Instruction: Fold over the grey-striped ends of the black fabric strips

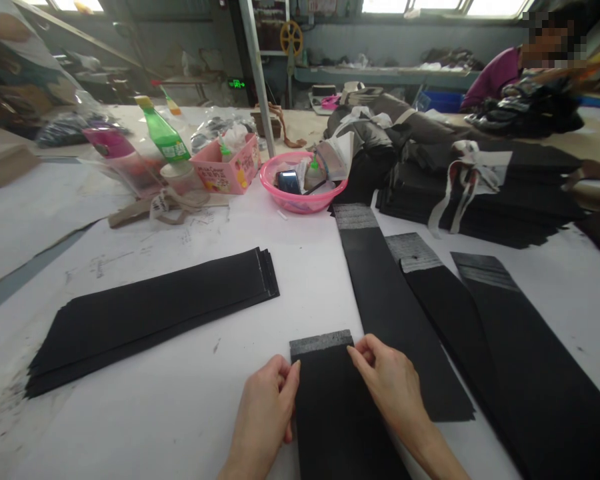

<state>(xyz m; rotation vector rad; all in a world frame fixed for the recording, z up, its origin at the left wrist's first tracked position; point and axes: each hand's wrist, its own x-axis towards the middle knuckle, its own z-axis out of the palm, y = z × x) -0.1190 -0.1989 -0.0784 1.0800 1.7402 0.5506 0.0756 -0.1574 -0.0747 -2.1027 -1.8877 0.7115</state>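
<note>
Nearest the camera, toward the near edge of the big white table (145, 427), is one long black strip (340, 413) with a hand on each side. Toward the far right corner sits a big dark pile (505, 213); its top bits might slide if bumped. Other strips (385, 280) lie slanting toward the right edge, and the nearest is so close to the right arm that a wide swing could drag it along. Toward the left edge is a black stack (155, 303) (its ends don't quite match), and a stray elbow could make it messier. Nearer the far edge, the pink bowl (305, 205) looks safe from bumps.

The right hand (393, 380) pinches the strip's right side between finger and thumb. The left hand (265, 407) pinches its left side. If one pulls harder, the gray end (321, 342) could go crooked. It might be sticky, but I can't tell.
</note>
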